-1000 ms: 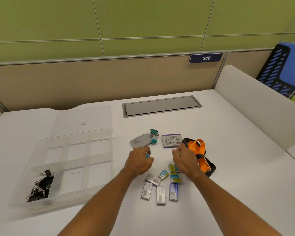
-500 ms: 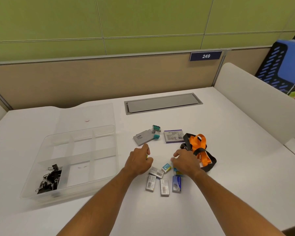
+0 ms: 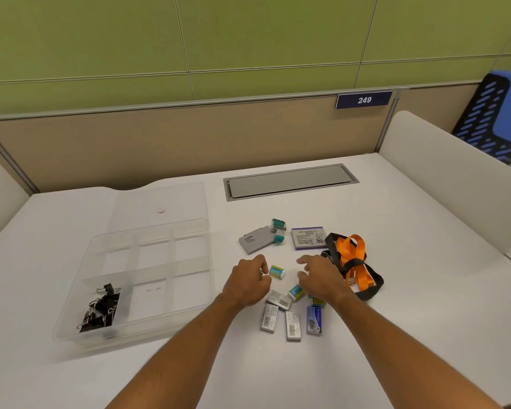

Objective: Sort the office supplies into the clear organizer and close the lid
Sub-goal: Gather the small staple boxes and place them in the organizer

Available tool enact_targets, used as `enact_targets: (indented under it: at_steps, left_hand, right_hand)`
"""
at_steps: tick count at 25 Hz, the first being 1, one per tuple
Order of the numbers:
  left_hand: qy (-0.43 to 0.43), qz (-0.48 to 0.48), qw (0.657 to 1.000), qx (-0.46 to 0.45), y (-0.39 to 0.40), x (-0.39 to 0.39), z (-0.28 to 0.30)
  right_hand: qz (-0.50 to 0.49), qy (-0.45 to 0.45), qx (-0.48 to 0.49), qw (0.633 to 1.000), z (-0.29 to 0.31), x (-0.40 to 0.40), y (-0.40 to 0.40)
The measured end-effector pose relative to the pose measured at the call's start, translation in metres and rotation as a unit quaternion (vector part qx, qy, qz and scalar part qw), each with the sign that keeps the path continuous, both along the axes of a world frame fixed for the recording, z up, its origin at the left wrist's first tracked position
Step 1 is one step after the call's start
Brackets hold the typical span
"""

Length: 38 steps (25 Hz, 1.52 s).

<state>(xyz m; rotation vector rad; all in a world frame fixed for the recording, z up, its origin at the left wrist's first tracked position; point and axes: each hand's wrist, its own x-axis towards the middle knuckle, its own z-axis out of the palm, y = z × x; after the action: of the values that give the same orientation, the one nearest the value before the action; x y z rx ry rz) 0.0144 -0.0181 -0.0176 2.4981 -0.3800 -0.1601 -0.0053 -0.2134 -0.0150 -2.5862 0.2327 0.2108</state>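
Desk view, head camera looking down over both forearms.

Left hand (image 3: 248, 283): fingers curled in, knuckles up. I see a sliver of something small and yellow-green at its fingertips, so it seems to be pinching a small item; I cannot tell what it is. A small teal-and-yellow box (image 3: 277, 271) lies on the white desk (image 3: 425, 305) just beside those fingertips, apparently not touched.

Right hand (image 3: 322, 278): fingers loosely spread and slightly bent, hovering over the scattered boxes, grasping nothing I can see. Another teal box (image 3: 295, 292) lies just under its thumb side.

Below the hands: three grey staple boxes (image 3: 278, 299) with barcodes, two lying side by side and one angled above them, and a blue box (image 3: 314, 320) to their right.

Farther from me: a grey flat box (image 3: 255, 240) with a teal cap at its corner, a small teal item (image 3: 278, 224) behind it, and a purple-edged card pack (image 3: 308, 238). An orange-and-black lanyard (image 3: 353, 264) is bunched just right of the right hand.

Clear organizer (image 3: 207, 261) sits to the left, well apart from the loose supplies, lid (image 3: 160, 202) open and lying flat behind it. Black binder clips (image 3: 101, 311) fill its near-left compartment; the other compartments look bare.

Grey cable hatch (image 3: 289, 181) set into the desk at the back; partition tag reads 249 (image 3: 364, 100).
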Motion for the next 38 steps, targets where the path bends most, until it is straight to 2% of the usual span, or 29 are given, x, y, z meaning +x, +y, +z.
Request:
enact_targets:
  at_steps: [6, 9, 12, 15, 19, 22, 24, 27, 33, 35, 38]
  left_hand:
    - [0.019, 0.020, 1.000, 0.003, 0.017, -0.005, -0.001]
    - [0.016, 0.025, 0.999, 0.014, 0.023, -0.006, -0.002]
    - [0.013, 0.021, 1.000, 0.014, 0.022, -0.006, -0.002]
    - [0.013, 0.006, 1.000, 0.015, 0.011, -0.005, 0.001]
    - [0.007, -0.033, 0.999, 0.038, -0.014, -0.004, 0.001]
    - [0.015, -0.088, 0.990, 0.105, -0.035, -0.002, -0.005]
    - [0.026, -0.133, 0.979, 0.152, -0.047, 0.000, -0.010]
    - [0.053, -0.168, 0.967, 0.184, -0.055, 0.004, -0.014]
    - [0.033, -0.154, 0.973, 0.168, -0.058, 0.006, -0.013]
    - [0.023, -0.123, 0.982, 0.142, -0.056, 0.006, -0.009]
    - [-0.004, -0.090, 0.991, 0.101, -0.050, 0.008, -0.002]
  right_hand:
    - [0.090, -0.004, -0.066, 0.994, -0.007, 0.012, 0.044]
    - [0.079, -0.007, -0.063, 0.995, -0.011, 0.013, 0.047]
    - [0.025, -0.009, 0.049, 0.998, -0.004, 0.014, 0.038]
    - [-0.059, -0.048, 0.181, 0.981, 0.006, 0.013, 0.022]
    - [-0.200, 0.003, 0.337, 0.920, 0.015, 0.007, -0.005]
    - [-0.284, 0.027, 0.395, 0.873, 0.015, 0.001, -0.023]
    - [-0.284, 0.018, 0.382, 0.879, 0.013, -0.005, -0.032]
    - [-0.252, -0.028, 0.331, 0.909, 0.009, -0.012, -0.045]
    - [-0.185, -0.053, 0.240, 0.952, 0.006, -0.014, -0.047]
    - [-0.139, -0.055, 0.180, 0.972, 0.005, -0.014, -0.047]
    - [-0.014, -0.011, 0.034, 0.999, 0.001, -0.016, -0.050]
